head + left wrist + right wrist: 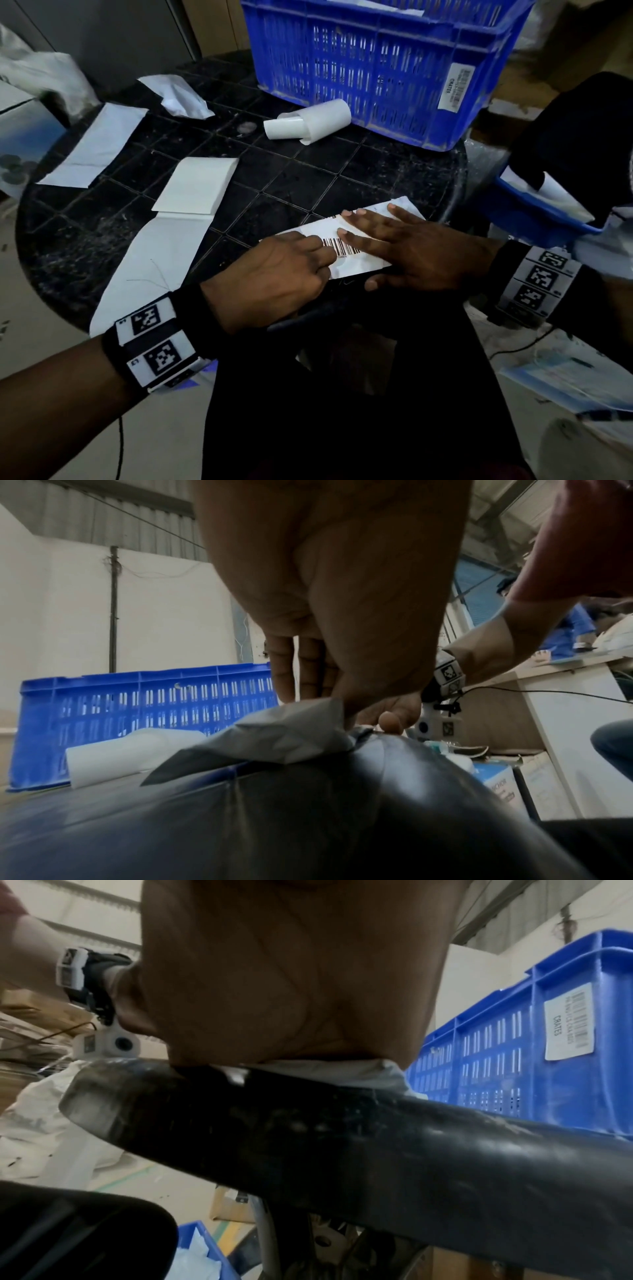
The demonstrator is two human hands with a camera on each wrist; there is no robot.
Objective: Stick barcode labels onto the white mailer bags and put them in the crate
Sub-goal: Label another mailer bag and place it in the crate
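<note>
White mailer bag (359, 270), barcode label (342, 246) on top, long axis left-right at table's near edge: right hand (404, 250) flat atop, left hand (274, 274) pinching its left end; blue crate (376, 68) straight beyond.

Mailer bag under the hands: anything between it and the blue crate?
Only a loose white paper roll, lying on the black table just in front of the blue crate. The mailer bag sits near the table's front edge, under the left hand and right hand. The roll lies low, so lifting the bag should clear it.
</note>
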